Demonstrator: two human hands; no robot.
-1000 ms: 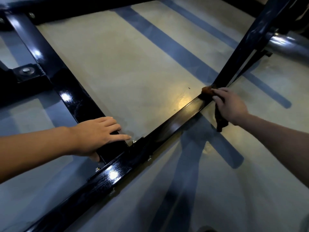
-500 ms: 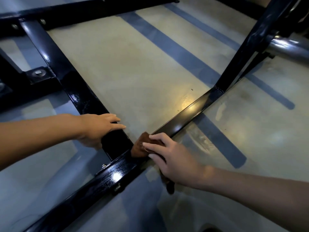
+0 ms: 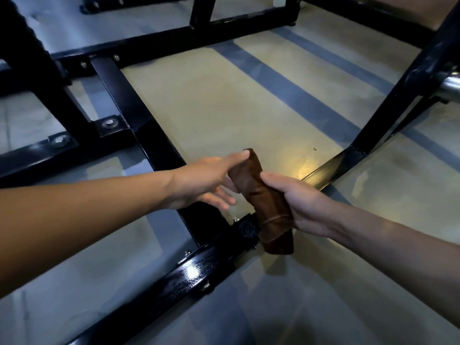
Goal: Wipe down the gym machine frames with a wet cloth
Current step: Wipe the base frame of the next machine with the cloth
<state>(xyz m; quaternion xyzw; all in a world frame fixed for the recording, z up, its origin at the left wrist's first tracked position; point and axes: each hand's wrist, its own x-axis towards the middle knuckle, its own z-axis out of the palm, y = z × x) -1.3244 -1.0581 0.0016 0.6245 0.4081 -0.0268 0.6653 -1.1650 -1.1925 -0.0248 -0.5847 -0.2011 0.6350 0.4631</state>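
Observation:
A folded brown cloth (image 3: 258,192) is held up in the air above the corner joint of the black machine frame (image 3: 139,115). My right hand (image 3: 301,202) grips the cloth around its lower half. My left hand (image 3: 206,181) reaches in from the left with straight fingers, and its fingertips touch the cloth's upper end. The glossy black base bar (image 3: 189,275) runs diagonally below both hands and shines wet.
A black upright post (image 3: 408,83) rises at the right with a chrome bar (image 3: 450,87) beside it. More black frame bars and bolted plates (image 3: 109,124) lie at the left and back. The floor is pale with grey-blue stripes (image 3: 293,93).
My right hand slid the cloth down the bar to the corner, then lifted it off. My left hand left the frame bar and moved over to the cloth.

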